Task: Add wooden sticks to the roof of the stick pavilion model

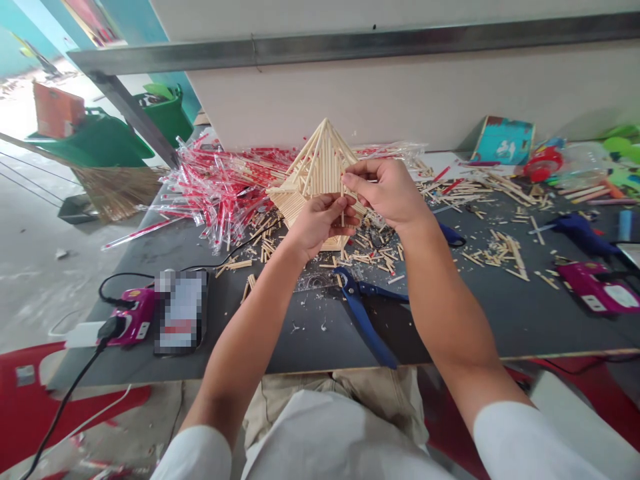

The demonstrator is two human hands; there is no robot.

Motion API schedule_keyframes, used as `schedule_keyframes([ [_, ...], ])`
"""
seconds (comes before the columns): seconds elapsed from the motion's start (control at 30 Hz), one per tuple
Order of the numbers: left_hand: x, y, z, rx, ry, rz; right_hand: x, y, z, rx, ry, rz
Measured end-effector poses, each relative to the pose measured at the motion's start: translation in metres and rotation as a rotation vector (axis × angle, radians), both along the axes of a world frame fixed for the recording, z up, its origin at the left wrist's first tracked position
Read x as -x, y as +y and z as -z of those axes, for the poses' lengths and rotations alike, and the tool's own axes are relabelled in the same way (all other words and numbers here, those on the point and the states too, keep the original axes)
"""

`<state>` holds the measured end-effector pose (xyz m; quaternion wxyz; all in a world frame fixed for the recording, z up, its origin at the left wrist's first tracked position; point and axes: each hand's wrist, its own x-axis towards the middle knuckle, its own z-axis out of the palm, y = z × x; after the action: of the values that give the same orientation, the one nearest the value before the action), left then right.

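Observation:
A small house model built of pale wooden sticks stands on the table, its pointed roof rising behind my hands. In front of it, my right hand pinches the upper part of a thin wooden stick between thumb and forefinger. My left hand closes its thumb and fingers around the same stick lower down. The fingers hide part of the stick and the model's lower front. Below my hands lies a blue-handled cutter, next to a clear ruler.
Red-and-clear plastic wrappers pile up at the back left. Stick offcuts litter the dark table. A phone and magenta power strip lie left; a blue glue gun and another magenta power strip lie right.

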<state>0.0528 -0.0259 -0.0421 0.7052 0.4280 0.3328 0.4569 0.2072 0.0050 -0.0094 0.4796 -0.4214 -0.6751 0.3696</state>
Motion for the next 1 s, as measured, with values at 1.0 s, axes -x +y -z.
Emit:
schedule_keyframes([
  [1.0, 0.004, 0.0, -0.008, 0.112, -0.157, 0.04, -0.004, 0.0, 0.002, 0.024, -0.027, 0.001],
])
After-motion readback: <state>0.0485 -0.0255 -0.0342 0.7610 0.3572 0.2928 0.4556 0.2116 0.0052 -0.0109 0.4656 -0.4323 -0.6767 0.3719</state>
